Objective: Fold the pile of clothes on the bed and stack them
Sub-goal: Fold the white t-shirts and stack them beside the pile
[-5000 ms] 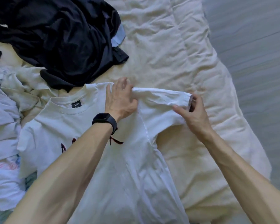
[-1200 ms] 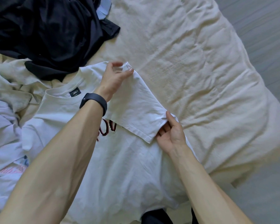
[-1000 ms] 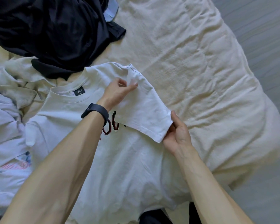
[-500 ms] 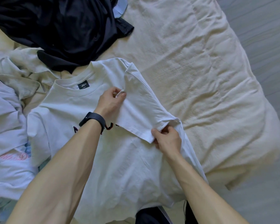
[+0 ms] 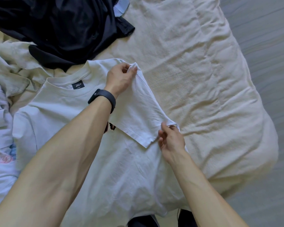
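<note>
A white T-shirt (image 5: 125,169) with a dark neck label and a red print lies face up on the bed. Its right sleeve (image 5: 138,115) is folded inward over the chest. My left hand (image 5: 121,77), with a black band on the wrist, pinches the shoulder corner of that fold. My right hand (image 5: 170,140) pinches the shirt's side edge at the armpit, just below the sleeve hem. My left forearm hides most of the print.
A heap of black clothes (image 5: 59,27) lies at the back left, with a pale blue piece (image 5: 121,5) poking out. Crumpled cream and white garments (image 5: 5,99) lie along the left. The cream duvet (image 5: 203,79) spreads right, to the bed's edge and grey floor (image 5: 269,38).
The right sleeve, stretched out to the side five seconds ago, is now folded over the chest. In the last half second my left hand moved up to the shoulder corner.
</note>
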